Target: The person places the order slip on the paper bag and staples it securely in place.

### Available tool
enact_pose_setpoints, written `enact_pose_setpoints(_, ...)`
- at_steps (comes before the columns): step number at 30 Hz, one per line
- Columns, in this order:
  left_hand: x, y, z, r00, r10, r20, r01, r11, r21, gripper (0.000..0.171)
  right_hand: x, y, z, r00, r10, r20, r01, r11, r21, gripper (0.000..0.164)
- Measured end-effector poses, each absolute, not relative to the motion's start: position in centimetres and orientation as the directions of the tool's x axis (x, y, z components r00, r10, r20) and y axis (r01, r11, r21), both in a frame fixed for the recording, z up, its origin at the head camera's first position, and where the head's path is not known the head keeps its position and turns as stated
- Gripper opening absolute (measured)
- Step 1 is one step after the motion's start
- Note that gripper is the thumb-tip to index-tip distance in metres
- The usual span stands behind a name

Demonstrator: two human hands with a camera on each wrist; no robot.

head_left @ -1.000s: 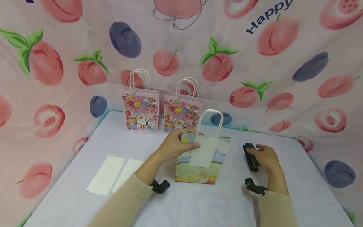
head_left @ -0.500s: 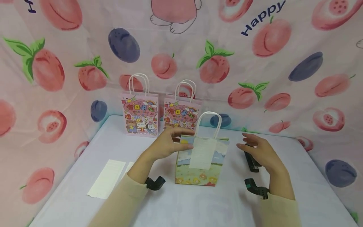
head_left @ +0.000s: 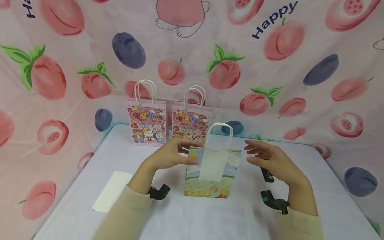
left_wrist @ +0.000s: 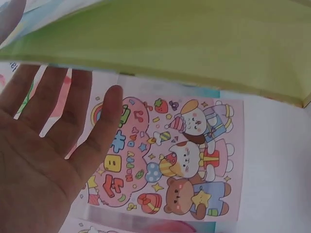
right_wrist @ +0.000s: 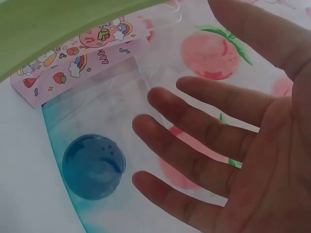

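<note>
A paper gift bag (head_left: 207, 186) with a flowery meadow print stands upright mid-table in the head view. A white paper strip (head_left: 213, 166) lies flat on its front below the white handle. My left hand (head_left: 166, 155) is at its left edge, fingers straight and loose around it without gripping. In the left wrist view those fingers (left_wrist: 48, 97) reach behind the bag's green side (left_wrist: 160, 46). My right hand (head_left: 274, 161) hovers off the bag's right edge, its fingers spread in the right wrist view. Beneath that hand lies a black stapler (head_left: 267, 175), mostly hidden.
Two pink cartoon gift bags (head_left: 148, 125) stand along the back of the table. At the left lies a white paper strip (head_left: 112, 190), partly covered by my left sleeve (head_left: 127, 213). A fruit-print cloth (head_left: 186, 50) hangs behind.
My right hand has let go of the stapler and moved left toward the meadow-print bag. The left hand has loosened and drawn slightly left, its thumb coming off the paper strip.
</note>
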State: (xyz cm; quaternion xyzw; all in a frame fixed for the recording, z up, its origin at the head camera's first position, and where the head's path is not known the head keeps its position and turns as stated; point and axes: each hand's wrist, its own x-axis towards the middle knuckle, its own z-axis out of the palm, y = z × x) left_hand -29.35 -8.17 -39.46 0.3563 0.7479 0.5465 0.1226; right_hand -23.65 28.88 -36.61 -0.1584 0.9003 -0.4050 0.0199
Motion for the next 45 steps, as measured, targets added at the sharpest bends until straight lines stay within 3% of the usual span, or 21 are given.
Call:
enact_pose_setpoints(7, -29.1, -9.4, -38.9, -0.720, 0.687, 0.100, 0.375, 0.264, 0.889, 0.061, -23.6, 27.7, -36.7, -0.932, -0.356, 0.070, -0.288, 0.608, -0.740, 0.051)
enact_pose_setpoints(12, -28.9, -9.9, -38.8, -0.729, 0.684, 0.001, 0.334, 0.355, 0.873, 0.076, -24.0, 27.0, -37.3, -0.920, -0.391, -0.022, -0.246, 0.621, -0.744, 0.061)
enact_pose_setpoints(16, -28.7, -9.9, -39.0, -0.725, 0.684, -0.075, 0.331, 0.442, 0.834, 0.084, -24.3, 26.7, -38.0, -0.905, -0.418, -0.080, -0.220, 0.619, -0.754, 0.058)
enact_pose_setpoints(19, -28.7, -9.8, -39.4, -0.724, 0.682, -0.105, 0.339, 0.484, 0.807, 0.080, -24.5, 26.4, -38.5, -0.892, -0.442, -0.091, -0.223, 0.607, -0.763, 0.053)
enact_pose_setpoints(25, -28.8, -9.6, -39.8, -0.714, 0.686, -0.136, 0.344, 0.514, 0.786, 0.054, -24.8, 25.9, -39.2, -0.876, -0.471, -0.106, -0.234, 0.606, -0.760, 0.055)
enact_pose_setpoints(32, -29.0, -9.6, -39.9, -0.694, 0.704, -0.151, 0.334, 0.501, 0.799, 0.040, -24.9, 25.5, -39.1, -0.864, -0.486, -0.133, -0.233, 0.619, -0.750, 0.052)
enact_pose_setpoints(40, -28.7, -9.5, -39.7, -0.715, 0.682, -0.151, 0.315, 0.508, 0.802, 0.040, -24.8, 25.7, -39.2, -0.881, -0.457, -0.127, -0.219, 0.630, -0.745, 0.045)
enact_pose_setpoints(45, -28.7, -9.1, -39.9, -0.735, 0.674, -0.074, 0.360, 0.480, 0.800, 0.041, -24.8, 26.1, -39.3, -0.903, -0.422, -0.082, -0.231, 0.637, -0.735, 0.042)
